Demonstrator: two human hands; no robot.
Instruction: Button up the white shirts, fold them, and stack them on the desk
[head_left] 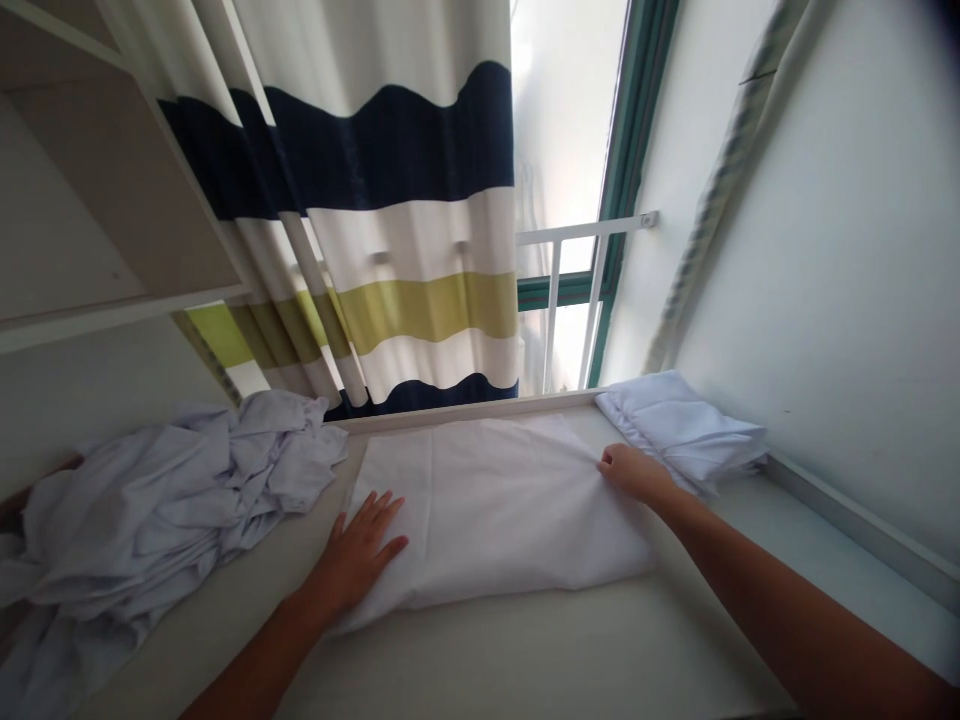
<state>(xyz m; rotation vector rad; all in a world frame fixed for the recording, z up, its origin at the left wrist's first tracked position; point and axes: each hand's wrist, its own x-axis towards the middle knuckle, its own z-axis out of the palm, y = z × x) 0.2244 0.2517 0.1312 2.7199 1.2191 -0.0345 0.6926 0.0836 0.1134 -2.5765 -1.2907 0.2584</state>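
A white cloth (495, 510), folded into a wide rectangle, lies flat on the pale surface in front of me. My left hand (364, 550) rests on its left end, palm down with the fingers spread. At the cloth's right edge, my right hand (630, 472) is closed in a pinch on the fabric, and the cloth pulls into small creases toward it. Just beyond my right hand sits a stack of folded white cloth (679, 420). A large crumpled heap of white cloth (172, 500) lies to the left of my left hand.
The pale surface (510, 650) has a raised edge (847, 510) along the right wall. Behind it hangs a striped curtain (390, 150) beside a window with a white rail (585, 230). A shelf unit (112, 310) juts out at the upper left.
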